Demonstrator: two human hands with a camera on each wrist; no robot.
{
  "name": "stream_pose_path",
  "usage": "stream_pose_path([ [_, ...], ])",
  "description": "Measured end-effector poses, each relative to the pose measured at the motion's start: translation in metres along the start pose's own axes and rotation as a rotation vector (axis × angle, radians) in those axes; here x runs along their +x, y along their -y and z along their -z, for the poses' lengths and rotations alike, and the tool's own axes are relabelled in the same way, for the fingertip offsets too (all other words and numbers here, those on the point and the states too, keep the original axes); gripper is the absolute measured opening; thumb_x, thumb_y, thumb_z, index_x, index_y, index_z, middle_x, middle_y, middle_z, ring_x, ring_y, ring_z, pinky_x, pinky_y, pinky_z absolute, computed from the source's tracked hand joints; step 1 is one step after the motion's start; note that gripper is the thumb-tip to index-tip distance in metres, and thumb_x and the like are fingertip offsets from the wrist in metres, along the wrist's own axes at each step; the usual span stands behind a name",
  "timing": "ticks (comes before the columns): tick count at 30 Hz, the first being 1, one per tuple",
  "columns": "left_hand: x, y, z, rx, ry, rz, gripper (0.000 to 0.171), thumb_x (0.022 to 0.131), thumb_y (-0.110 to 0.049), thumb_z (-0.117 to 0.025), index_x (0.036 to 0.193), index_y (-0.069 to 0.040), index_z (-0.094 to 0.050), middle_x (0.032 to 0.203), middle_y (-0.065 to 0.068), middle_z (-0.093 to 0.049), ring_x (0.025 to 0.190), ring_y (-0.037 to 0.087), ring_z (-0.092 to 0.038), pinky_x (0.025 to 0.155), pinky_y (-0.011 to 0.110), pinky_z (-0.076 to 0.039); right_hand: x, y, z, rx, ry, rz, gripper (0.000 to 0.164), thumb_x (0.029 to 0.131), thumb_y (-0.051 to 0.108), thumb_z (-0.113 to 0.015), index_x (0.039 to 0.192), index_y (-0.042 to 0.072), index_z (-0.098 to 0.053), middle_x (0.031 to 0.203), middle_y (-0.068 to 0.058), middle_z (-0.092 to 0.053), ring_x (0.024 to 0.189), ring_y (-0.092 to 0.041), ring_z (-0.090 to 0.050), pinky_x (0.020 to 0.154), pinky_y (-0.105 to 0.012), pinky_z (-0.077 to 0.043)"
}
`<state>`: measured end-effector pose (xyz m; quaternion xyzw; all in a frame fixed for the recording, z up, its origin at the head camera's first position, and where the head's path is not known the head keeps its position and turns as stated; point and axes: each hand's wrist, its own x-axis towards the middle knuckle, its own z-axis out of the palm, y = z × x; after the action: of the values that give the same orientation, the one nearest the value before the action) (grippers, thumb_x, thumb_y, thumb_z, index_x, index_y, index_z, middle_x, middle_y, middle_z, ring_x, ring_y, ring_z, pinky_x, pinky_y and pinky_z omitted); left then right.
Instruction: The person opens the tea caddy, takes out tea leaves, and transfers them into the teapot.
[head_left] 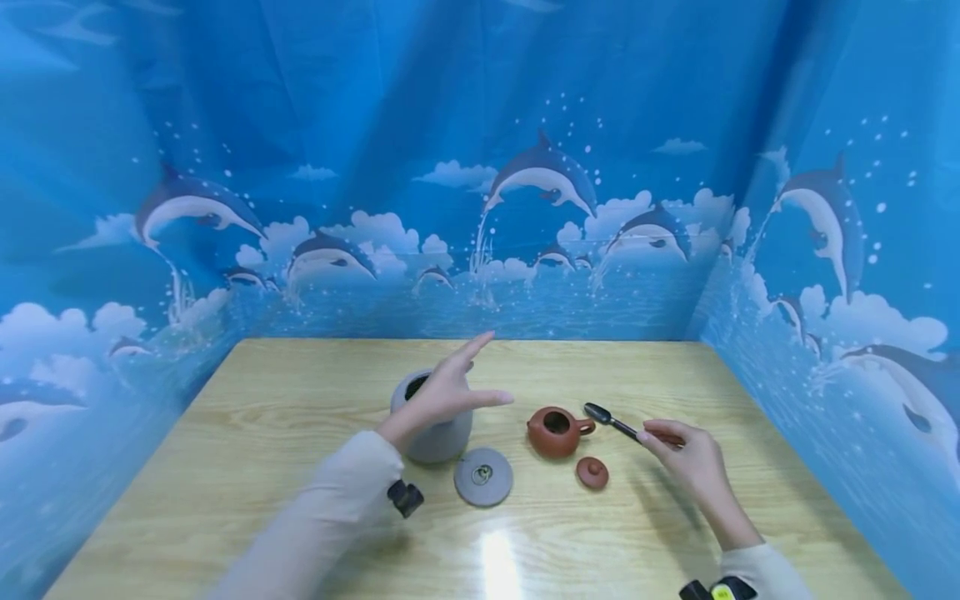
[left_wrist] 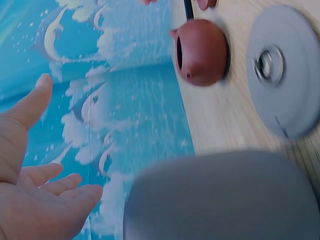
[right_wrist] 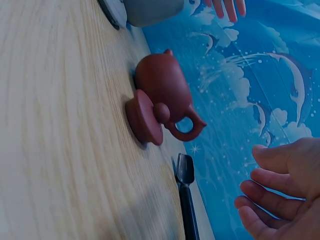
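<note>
My left hand (head_left: 448, 392) is over the grey jar (head_left: 441, 446), fingers spread and thumb held apart, with nothing in its grasp. Dark contents show through the jar's open mouth. Beside the jar lies its round grey lid (head_left: 495, 492), which has a metal ring on top. A black scoop (head_left: 617, 424) rests on the table behind the teapot's handle. My right hand (head_left: 686, 454) is by the scoop's handle end; in the right wrist view its loosely bent fingers (right_wrist: 270, 200) are apart from the scoop. The reddish-brown teapot (head_left: 551, 443) stands uncovered, dark inside.
The small teapot lid (head_left: 592, 474) lies knob up in front of the teapot. Everything stands on a light wood-grain table (head_left: 300, 400). Blue dolphin-print sheeting (head_left: 420, 242) rises behind the table and along both sides.
</note>
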<state>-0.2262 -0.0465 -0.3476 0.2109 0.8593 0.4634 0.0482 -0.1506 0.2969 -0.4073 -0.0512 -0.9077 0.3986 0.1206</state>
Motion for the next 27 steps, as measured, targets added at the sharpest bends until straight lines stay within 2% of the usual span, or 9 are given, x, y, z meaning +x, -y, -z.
stream_pose_path([
  [2,0.005,-0.003,-0.01,0.013,0.011,-0.016,0.097,0.075,-0.042,-0.08,0.153,-0.026,-0.024,0.159,0.0,-0.021,0.14,0.032,-0.031,0.111,0.05,-0.035,-0.001,0.002,-0.003,0.018,0.009,0.008,0.035,0.087,0.02,-0.072,0.112,-0.004,-0.067,0.105,-0.02,-0.07,0.085,-0.008,-0.066,0.073,-0.008,-0.051],
  [7,0.015,-0.008,-0.038,0.032,0.041,-0.013,0.096,0.076,-0.04,-0.08,0.153,-0.024,-0.024,0.158,0.0,-0.022,0.144,0.026,-0.024,0.115,0.05,-0.028,-0.005,0.007,-0.014,0.052,0.039,0.006,0.035,0.087,0.019,-0.072,0.112,-0.004,-0.067,0.105,-0.02,-0.069,0.091,-0.02,-0.068,0.075,-0.01,-0.052],
  [10,0.02,-0.007,-0.056,0.029,0.046,-0.008,0.096,0.077,-0.038,-0.081,0.153,-0.022,-0.024,0.158,0.002,-0.023,0.144,0.025,-0.023,0.116,0.049,-0.026,-0.008,0.009,-0.021,0.056,0.058,0.005,0.035,0.087,0.021,-0.072,0.112,-0.003,-0.068,0.106,-0.019,-0.069,0.094,-0.022,-0.068,0.077,-0.01,-0.052],
  [17,0.024,0.006,-0.09,0.062,0.062,0.019,0.093,0.077,-0.036,-0.081,0.152,-0.015,-0.029,0.157,0.006,-0.025,0.142,0.029,-0.027,0.115,0.048,-0.029,-0.014,0.008,-0.037,0.065,0.086,0.004,0.029,0.085,0.013,-0.073,0.11,-0.001,-0.069,0.104,-0.015,-0.07,0.091,-0.016,-0.066,0.079,-0.012,-0.053],
  [21,0.024,0.017,-0.104,0.037,0.055,0.053,0.093,0.076,-0.034,-0.082,0.15,-0.012,-0.031,0.156,0.008,-0.029,0.141,0.028,-0.029,0.115,0.046,-0.03,-0.017,0.008,-0.044,0.085,0.11,0.005,0.028,0.083,0.007,-0.074,0.109,-0.002,-0.069,0.102,-0.015,-0.07,0.089,-0.015,-0.066,0.077,-0.012,-0.053],
  [27,0.021,0.029,-0.12,-0.009,0.047,0.071,0.093,0.074,-0.033,-0.084,0.148,-0.006,-0.034,0.149,0.014,-0.039,0.134,0.031,-0.041,0.109,0.045,-0.039,-0.022,0.007,-0.052,0.097,0.125,0.021,0.026,0.079,0.004,-0.076,0.103,-0.003,-0.071,0.096,-0.013,-0.071,0.08,-0.01,-0.065,0.071,-0.015,-0.055],
])
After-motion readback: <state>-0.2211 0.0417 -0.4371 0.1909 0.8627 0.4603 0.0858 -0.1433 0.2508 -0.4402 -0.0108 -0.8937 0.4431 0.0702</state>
